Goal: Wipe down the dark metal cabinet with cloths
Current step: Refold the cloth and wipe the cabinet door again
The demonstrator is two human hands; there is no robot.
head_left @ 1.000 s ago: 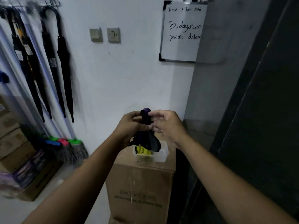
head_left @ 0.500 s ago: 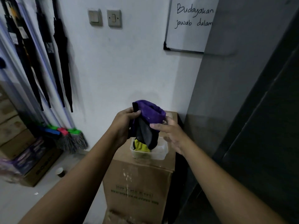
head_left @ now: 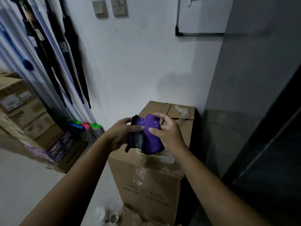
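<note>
both hands are clamped on a purple cloth (head_left: pixel 150 132) held above a cardboard box (head_left: pixel 146 180). the left hand (head_left: pixel 120 136) grips its left edge, where a dark grey layer shows, thumb pressed on the front. the right hand (head_left: pixel 167 132) pinches its right side with thumb and fingertips. just beneath the cloth, a clear plastic tub (head_left: pixel 162 158) sits on the near end of the box top, with a bit of yellow fabric showing inside. the dark metal cabinet (head_left: pixel 268 144) rises on the right, just beside the box. black umbrellas (head_left: pixel 70 51) hang on the white wall at far left, above broom heads (head_left: pixel 91 129).
</note>
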